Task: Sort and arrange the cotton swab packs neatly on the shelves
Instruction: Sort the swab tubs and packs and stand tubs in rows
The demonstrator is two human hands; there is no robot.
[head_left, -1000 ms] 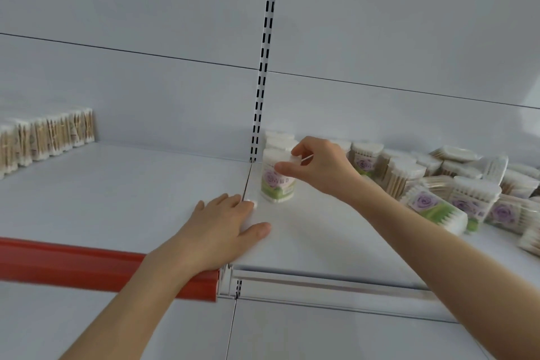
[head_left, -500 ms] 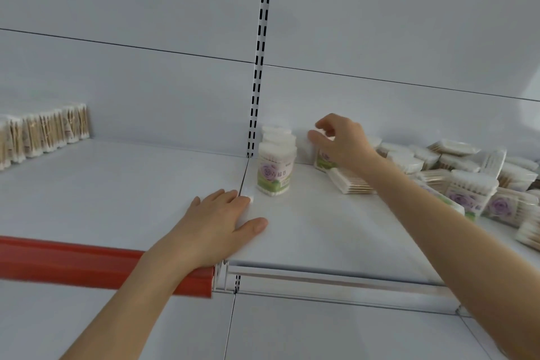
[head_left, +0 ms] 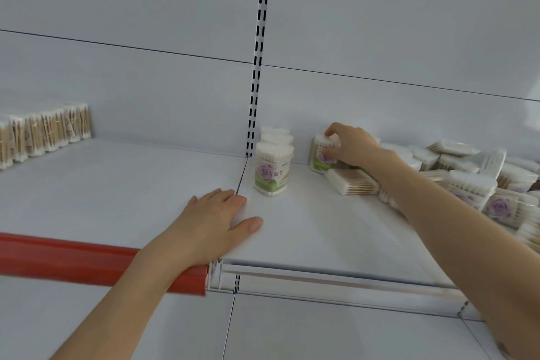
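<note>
Head view: right hand [head_left: 353, 146] grips upright swab pack [head_left: 320, 159] at shelf [head_left: 321, 240] back; left hand [head_left: 216, 219] flat on shelf, fingers straight; lift clear of flat pack [head_left: 353, 182] under wrist; set beside row [head_left: 273, 168] left of hand, label forward.

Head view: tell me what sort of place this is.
Likely a shop: a white shelf with a slotted upright, a red price rail along its edge, and many identical cotton swab packs.
</note>
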